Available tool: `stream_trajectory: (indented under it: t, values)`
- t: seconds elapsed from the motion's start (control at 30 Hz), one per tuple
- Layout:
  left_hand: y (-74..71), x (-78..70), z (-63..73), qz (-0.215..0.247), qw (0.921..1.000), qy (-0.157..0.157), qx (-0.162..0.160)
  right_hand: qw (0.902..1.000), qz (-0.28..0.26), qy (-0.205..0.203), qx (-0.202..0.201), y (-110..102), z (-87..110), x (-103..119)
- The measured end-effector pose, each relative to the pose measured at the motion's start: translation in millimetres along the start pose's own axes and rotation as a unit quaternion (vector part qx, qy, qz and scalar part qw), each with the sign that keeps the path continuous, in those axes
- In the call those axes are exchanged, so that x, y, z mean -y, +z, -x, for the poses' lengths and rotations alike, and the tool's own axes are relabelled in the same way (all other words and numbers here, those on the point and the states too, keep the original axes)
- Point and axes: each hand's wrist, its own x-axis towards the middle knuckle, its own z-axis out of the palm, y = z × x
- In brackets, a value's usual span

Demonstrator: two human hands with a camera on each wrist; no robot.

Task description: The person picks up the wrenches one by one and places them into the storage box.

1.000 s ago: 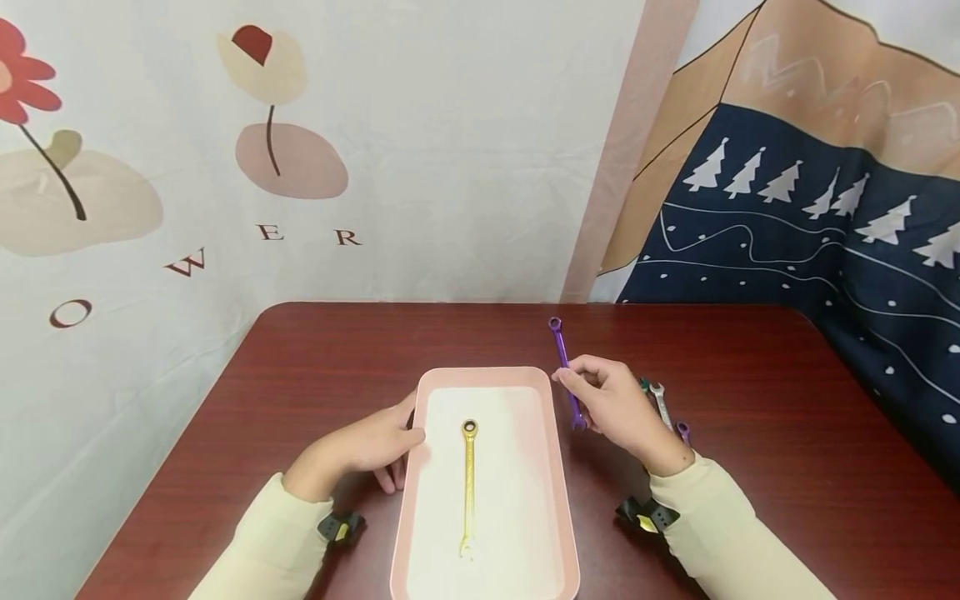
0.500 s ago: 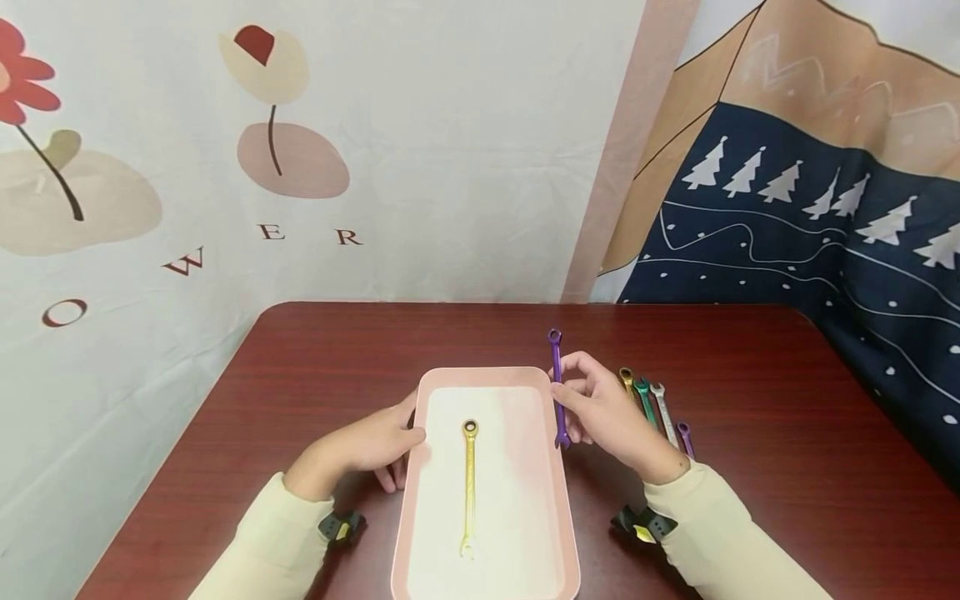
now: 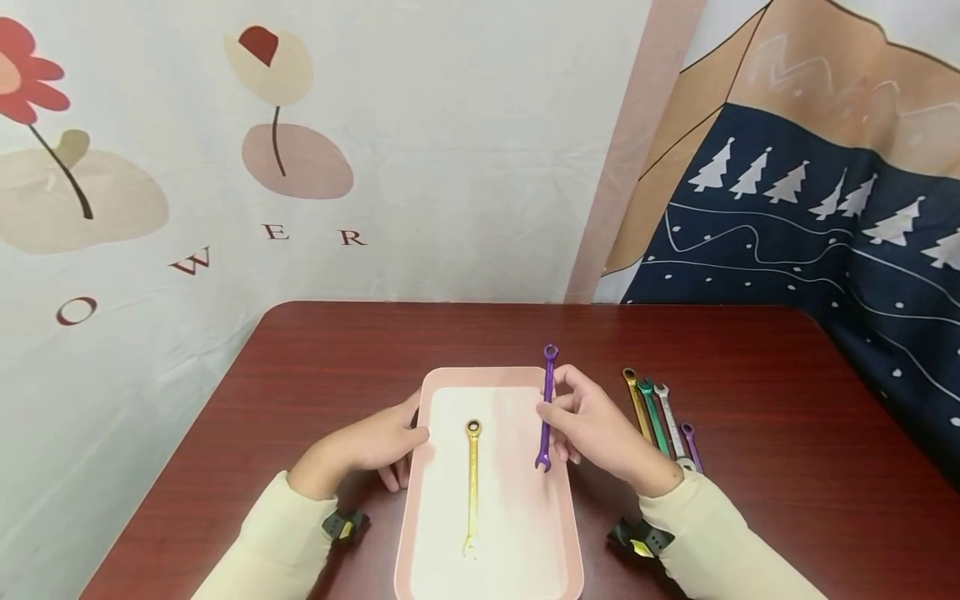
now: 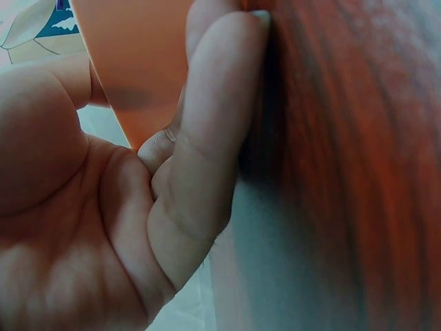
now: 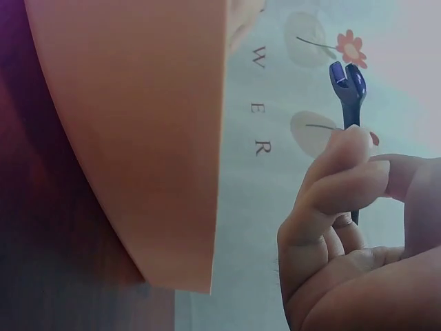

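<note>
In the head view a pink tray (image 3: 517,533) with a pale inside lies at the table's front. My left hand (image 3: 378,439) holds its left side, thumb over the rim and fingers against the outer wall; the left wrist view shows the fingers low by the tabletop. Over the tray's right rim, my right hand (image 3: 592,421) pinches a purple combination wrench (image 3: 547,408) between thumb and fingers, ring end up and away. The wrench's open end (image 5: 348,79) sticks out past the fingertips in the right wrist view. A gold wrench (image 3: 472,487) lies lengthwise inside the tray.
Right of the tray, several wrenches lie side by side on the dark red table (image 3: 337,350): a gold one (image 3: 637,404), a green one (image 3: 654,417), a silver one (image 3: 667,421) and a small purple one (image 3: 691,442). A printed cloth (image 3: 465,167) hangs behind the table.
My right hand has carried the purple wrench left and nearer, from beside the tray to over its right rim. This uncovers the wrenches on the right. My left hand keeps its place.
</note>
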Motion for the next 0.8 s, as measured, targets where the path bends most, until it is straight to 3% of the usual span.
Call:
stream_trajectory:
  t: [0.33,0.8]
  values:
    - [0.2,-0.9,-0.2,0.001,1.0000,0.002,0.000,0.9996,-0.010,-0.009,0.025,8,1.2,-5]
    - [1.8,0.9,-0.6,0.003,1.0000,0.007,-0.002,0.9995,-0.023,-0.006,0.022,20,1.1,-7]
